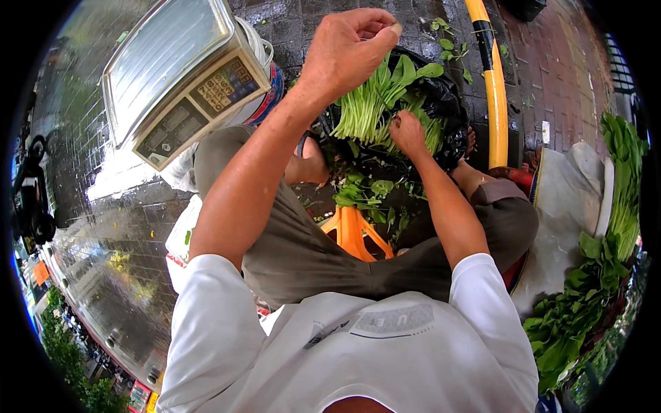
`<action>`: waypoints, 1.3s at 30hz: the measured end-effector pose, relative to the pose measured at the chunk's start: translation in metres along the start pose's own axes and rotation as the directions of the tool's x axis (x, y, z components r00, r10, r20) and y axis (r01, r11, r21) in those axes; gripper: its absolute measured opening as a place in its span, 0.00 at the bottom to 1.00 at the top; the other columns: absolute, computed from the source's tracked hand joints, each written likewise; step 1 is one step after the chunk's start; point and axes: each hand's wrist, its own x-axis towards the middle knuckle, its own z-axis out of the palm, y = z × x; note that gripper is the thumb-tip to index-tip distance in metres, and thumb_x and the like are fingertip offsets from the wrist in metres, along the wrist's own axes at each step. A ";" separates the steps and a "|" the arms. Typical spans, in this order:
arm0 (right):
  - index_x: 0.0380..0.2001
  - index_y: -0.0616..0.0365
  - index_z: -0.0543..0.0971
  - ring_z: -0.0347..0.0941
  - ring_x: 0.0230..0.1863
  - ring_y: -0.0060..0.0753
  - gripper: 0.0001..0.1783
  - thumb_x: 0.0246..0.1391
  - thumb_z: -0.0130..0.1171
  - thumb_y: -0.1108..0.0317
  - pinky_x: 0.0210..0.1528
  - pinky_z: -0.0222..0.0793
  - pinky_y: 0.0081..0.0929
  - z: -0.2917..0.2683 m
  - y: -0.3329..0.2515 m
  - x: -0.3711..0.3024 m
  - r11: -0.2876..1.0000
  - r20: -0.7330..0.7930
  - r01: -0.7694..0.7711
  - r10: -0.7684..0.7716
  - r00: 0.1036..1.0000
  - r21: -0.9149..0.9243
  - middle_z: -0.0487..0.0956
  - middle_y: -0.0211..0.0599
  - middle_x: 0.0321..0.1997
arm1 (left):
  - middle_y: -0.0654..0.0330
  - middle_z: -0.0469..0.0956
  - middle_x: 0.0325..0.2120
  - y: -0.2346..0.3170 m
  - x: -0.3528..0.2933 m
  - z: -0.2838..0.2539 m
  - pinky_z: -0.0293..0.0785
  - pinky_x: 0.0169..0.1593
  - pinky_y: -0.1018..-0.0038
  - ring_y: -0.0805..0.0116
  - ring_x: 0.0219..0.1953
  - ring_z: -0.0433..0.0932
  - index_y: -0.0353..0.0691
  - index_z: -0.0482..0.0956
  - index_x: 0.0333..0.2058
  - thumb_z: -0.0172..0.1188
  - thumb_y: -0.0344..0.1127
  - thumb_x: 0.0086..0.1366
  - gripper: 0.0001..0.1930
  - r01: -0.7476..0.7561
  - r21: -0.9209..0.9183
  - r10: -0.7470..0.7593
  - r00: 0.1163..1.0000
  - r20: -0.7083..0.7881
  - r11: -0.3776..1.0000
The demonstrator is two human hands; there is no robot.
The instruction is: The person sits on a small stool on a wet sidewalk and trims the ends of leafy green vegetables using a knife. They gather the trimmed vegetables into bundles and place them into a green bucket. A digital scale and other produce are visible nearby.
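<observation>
One bundle of leafy greens (375, 103), pale green stalks with darker leaves at the top, sits between the two hands, lying over an open black plastic bag (444, 103) on the wet brick ground. The left hand (348, 48) is raised above the bundle's leafy end, its fingers curled in and the thumb pinched against the fingertips; whether anything is caught in that pinch is too small to tell. The right hand (407, 132) is lower, closed around the stalks at the bundle's near side, with knuckles facing up.

Just below the right hand, loose green leaves (365, 193) lie scattered on the ground between the person's knees, above one orange plastic stool (354, 230) that shows between the legs. The person wears grey-brown trousers and a white shirt.

Beyond the left hand, to its left, one electronic weighing scale (182, 72) with a steel pan and a keypad rests tilted on a white bucket (258, 45). To the right of both hands, one yellow pole with a black band (492, 89) runs up the picture. Further right, a second, larger heap of leafy greens (606, 248) lies on a pale sheet (561, 206), well apart from the hands.
</observation>
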 end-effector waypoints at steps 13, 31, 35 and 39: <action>0.28 0.65 0.75 0.72 0.23 0.43 0.16 0.45 0.60 0.61 0.31 0.68 0.40 0.003 -0.074 -0.030 0.824 -0.045 -0.193 0.255 0.966 0.533 0.75 0.44 0.21 | 0.65 0.80 0.30 0.006 0.003 -0.001 0.70 0.38 0.81 0.81 0.33 0.75 0.34 0.80 0.41 0.59 0.41 0.62 0.16 0.088 -0.006 -0.088 0.992 0.086 0.996; 0.21 0.64 0.75 0.67 0.18 0.39 0.13 0.42 0.59 0.63 0.24 0.63 0.36 -0.049 -0.085 -0.022 0.890 -0.049 -0.119 0.156 0.987 0.439 0.72 0.41 0.16 | 0.65 0.80 0.27 0.004 -0.001 -0.007 0.72 0.34 0.79 0.81 0.29 0.74 0.35 0.80 0.40 0.60 0.41 0.61 0.15 0.008 0.115 -0.012 0.999 0.041 0.993; 0.24 0.65 0.78 0.62 0.16 0.23 0.13 0.45 0.62 0.63 0.21 0.60 0.29 -0.112 -0.092 -0.024 0.805 -0.013 -0.153 0.195 0.981 0.573 0.71 0.32 0.15 | 0.60 0.81 0.26 -0.007 -0.004 -0.008 0.73 0.34 0.74 0.76 0.28 0.76 0.36 0.80 0.39 0.59 0.39 0.61 0.13 -0.096 0.215 0.072 0.990 0.117 0.972; 0.28 0.61 0.80 0.63 0.15 0.15 0.07 0.49 0.62 0.68 0.18 0.57 0.17 -0.177 -0.111 -0.046 0.600 0.106 -0.212 0.206 0.973 0.772 0.74 0.26 0.18 | 0.53 0.81 0.28 -0.005 -0.013 -0.010 0.74 0.36 0.69 0.67 0.29 0.79 0.36 0.80 0.39 0.58 0.39 0.61 0.13 -0.161 0.317 0.041 0.934 0.354 0.935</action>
